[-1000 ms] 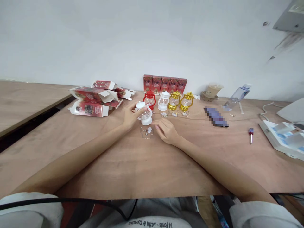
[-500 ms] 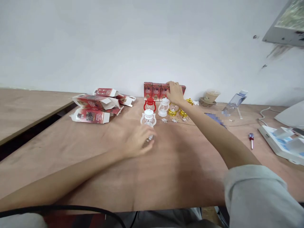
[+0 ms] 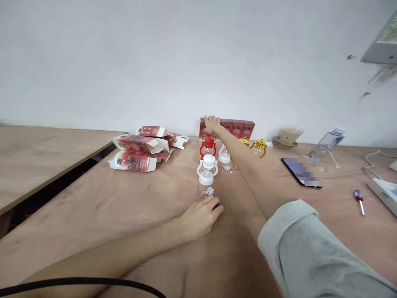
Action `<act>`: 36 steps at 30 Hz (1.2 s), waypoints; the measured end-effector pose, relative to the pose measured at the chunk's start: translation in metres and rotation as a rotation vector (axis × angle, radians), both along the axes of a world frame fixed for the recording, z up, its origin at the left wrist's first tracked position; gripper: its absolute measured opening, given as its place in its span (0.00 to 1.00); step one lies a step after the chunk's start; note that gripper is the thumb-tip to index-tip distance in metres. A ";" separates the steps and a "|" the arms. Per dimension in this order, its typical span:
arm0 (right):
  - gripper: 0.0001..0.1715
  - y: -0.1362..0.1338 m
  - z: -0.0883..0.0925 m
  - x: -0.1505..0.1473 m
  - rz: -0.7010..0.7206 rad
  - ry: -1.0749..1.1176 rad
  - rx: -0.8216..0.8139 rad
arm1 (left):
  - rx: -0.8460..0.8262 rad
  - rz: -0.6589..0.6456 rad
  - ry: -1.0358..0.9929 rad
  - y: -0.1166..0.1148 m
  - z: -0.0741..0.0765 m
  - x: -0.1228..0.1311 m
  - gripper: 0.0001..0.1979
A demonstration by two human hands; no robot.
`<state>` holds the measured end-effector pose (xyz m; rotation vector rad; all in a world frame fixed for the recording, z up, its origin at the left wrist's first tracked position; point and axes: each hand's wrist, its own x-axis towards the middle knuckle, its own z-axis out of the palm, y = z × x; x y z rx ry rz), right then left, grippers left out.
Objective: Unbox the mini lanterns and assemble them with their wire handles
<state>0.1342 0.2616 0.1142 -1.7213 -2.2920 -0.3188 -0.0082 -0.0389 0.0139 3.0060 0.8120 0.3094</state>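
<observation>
My right hand [image 3: 212,124] reaches to the far side of the table, fingers spread over the top of the red printed boxes [image 3: 237,127] at the left end of their row. My left hand [image 3: 202,217] rests on the table, fingers loosely bent and apart, beside small metal wire and white parts [image 3: 210,191]. Just beyond these parts stands a white mini lantern [image 3: 207,171]. Behind it are a red lantern [image 3: 208,149] and another white lantern [image 3: 224,154]. My right forearm partly hides the gold lanterns [image 3: 259,148] and the parts near them.
Several opened red cartons [image 3: 133,161] lie piled at the left, near a gap beside another table. At the right are a phone [image 3: 302,174], a cup [image 3: 290,135], a tilted plastic bottle [image 3: 327,142], a screwdriver [image 3: 359,202] and a white power strip [image 3: 384,194].
My right hand has moved left along the row of boxes to its left end. My left hand has drawn back towards me, uncovering the small parts. The view has shifted.
</observation>
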 end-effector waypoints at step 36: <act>0.27 -0.326 -0.097 0.062 0.217 1.289 -0.057 | -1.045 0.410 -1.258 -0.007 0.008 -0.015 0.30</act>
